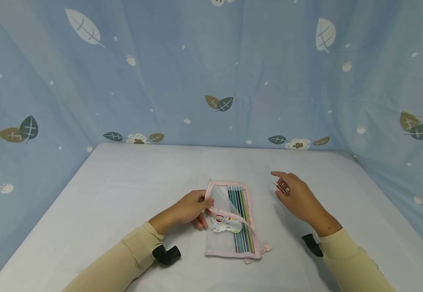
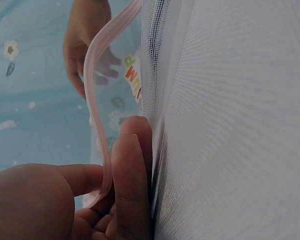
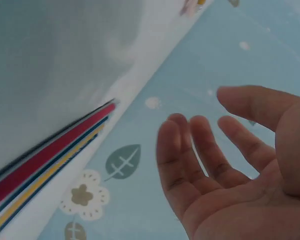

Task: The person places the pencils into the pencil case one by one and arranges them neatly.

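Note:
A clear mesh pencil case (image 1: 218, 243) with a pink zipped border lies on the white table, its top flap lifted. My left hand (image 1: 191, 209) pinches the flap's pink edge (image 2: 101, 120) between thumb and fingers. Several striped pencils (image 1: 245, 239) lie side by side in the right part of the case. To the right of the case, my right hand (image 1: 297, 198) is held over the table, fingers loosely bent and apart. Several red, yellow and dark pencils (image 3: 55, 160) appear beside it in the right wrist view, apart from the fingers; the hand partly hides them in the head view.
A white cloth covers the table (image 1: 142, 174). Blue leaf-patterned curtains (image 1: 182, 73) stand along its back and sides. A pink zip pull (image 1: 267, 247) sticks out at the case's lower right corner. Black wrist mounts (image 1: 166, 255) sit below both wrists.

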Motion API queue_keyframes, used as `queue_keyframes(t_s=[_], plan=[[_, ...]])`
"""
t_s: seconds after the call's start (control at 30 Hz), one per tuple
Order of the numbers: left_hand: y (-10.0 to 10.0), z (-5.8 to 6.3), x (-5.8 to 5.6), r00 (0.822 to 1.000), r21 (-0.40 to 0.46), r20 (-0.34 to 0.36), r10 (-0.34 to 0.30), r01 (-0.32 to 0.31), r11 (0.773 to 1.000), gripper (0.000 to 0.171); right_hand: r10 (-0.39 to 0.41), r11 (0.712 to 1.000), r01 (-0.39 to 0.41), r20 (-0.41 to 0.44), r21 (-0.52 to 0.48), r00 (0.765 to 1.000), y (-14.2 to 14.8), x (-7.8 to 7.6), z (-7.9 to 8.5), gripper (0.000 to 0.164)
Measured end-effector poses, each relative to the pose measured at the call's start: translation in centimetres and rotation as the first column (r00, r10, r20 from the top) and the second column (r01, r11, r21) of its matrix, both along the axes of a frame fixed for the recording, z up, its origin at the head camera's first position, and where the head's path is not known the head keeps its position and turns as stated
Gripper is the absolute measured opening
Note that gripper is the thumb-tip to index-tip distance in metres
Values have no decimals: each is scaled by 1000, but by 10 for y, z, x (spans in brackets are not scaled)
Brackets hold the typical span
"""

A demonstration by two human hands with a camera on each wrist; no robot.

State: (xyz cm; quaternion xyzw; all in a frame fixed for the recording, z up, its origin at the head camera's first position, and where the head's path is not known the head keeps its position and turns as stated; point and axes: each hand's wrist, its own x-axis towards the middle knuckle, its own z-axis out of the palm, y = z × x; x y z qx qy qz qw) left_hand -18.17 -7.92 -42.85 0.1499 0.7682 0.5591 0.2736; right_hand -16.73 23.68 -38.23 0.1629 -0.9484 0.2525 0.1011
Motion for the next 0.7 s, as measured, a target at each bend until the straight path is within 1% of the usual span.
queue_keyframes(t_s=[0.07,0.13,0.3,0.4,0.7], plan=[[0,0,0,1000,-5,5,1,-1,1000,26,5,1000,-5,32,15,999,2,-2,-2,56],[-1,-1,-1,1000,-6,3,2,-2,1000,26,11,1000,-12,45,22,999,4,-4,-4,57],[-1,-2,-2,1000,-8,-6,11,-11,1000,24,22,999,-24,50,33,999,10,-8,-9,57],[0,-3,-2,1000,-8,-1,12,-12,1000,23,29,998,-32,52,59,998,13,-10,-13,57],[2,-2,-1,1000,-14,-5,16,-16,1000,24,23,993,-31,72,115,997,19,-10,-19,61]])
